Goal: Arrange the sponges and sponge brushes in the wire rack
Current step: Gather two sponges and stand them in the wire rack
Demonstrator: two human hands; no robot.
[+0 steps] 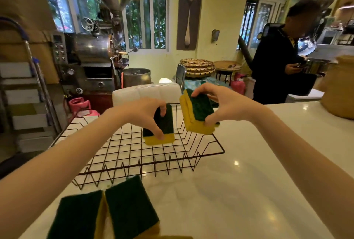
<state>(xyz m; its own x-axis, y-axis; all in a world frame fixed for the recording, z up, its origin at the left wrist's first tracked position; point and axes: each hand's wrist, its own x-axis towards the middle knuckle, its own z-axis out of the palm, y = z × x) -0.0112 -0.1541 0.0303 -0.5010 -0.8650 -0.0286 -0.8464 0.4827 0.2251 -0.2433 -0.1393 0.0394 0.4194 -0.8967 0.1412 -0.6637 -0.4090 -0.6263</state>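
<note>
A dark wire rack (134,164) sits on the white counter in front of me. My left hand (141,113) pinches a green-and-yellow sponge (162,131) above the rack's middle. My right hand (220,103) grips a small stack of green-and-yellow sponges (195,116) over the rack's far right corner. Two more such sponges lie green side up on the counter near me, one on the left (76,217) and one beside it (130,206). A white sponge block (145,93) stands at the rack's far edge.
The white counter (249,191) stretches to the right, with a woven tan sack (339,87) at its far right. A person in dark clothes (277,62) stands beyond the counter. A metal roasting machine (95,47) and a step ladder (24,89) stand at the left.
</note>
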